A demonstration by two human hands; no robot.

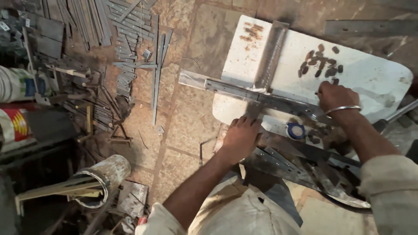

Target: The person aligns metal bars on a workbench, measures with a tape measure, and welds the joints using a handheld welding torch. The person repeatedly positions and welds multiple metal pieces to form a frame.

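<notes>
A long flat metal strip [226, 88] lies across a white metal work plate [370, 78]. My left hand [241, 135] presses down on the near part of the plate's edge, fingers on the strip area near a crossing angle bar [272, 52]. My right hand [335, 96], with a metal bangle on the wrist, rests on the strip's right part beside a heap of small dark metal pieces [321, 64]. Whether the right fingers pinch one of those pieces is hidden.
More cut strips and angle pieces [300, 167] lie under the plate by my knees. A blue-and-white round lid [296, 130] sits there too. Bundles of steel strips [126, 39] cover the stone floor at upper left, with a rusty drum [102, 176] at lower left.
</notes>
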